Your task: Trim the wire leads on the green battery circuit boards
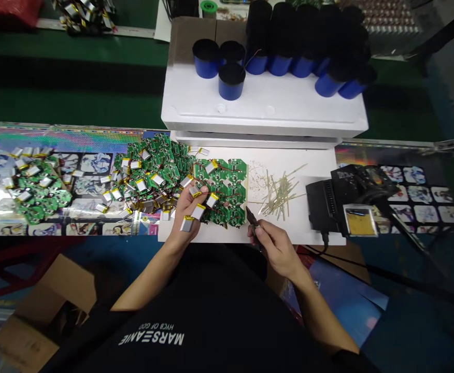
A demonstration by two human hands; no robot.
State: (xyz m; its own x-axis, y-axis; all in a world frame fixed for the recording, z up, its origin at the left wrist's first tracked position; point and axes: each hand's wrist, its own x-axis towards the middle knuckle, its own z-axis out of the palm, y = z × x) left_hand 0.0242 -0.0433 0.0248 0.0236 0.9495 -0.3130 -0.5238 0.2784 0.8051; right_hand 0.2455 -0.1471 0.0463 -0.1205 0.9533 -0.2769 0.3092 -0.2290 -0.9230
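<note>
My left hand [188, 210] sits over a spread of small green circuit boards [221, 191], its fingers pinched on a small pouch battery with yellow tape [195, 191]. Several silver pouch batteries [198, 211] with red wires lie around it. More boards and batteries are heaped [153, 173] further left on a printed mat [75, 140]. My right hand [273, 248] grips a dark pen-shaped tool [252, 219], possibly a soldering iron, with its thin tip near the boards' right edge. The boards rest on a white board [293, 166].
A pale bundle of thin sticks [279, 194] lies right of the boards. Further right stand a black box unit [322, 207] and a yellow sponge tray [360, 220]. Blue-and-black cylinders [232, 83] stand on a white foam block [264, 111]. A cardboard box [44, 305] sits at lower left.
</note>
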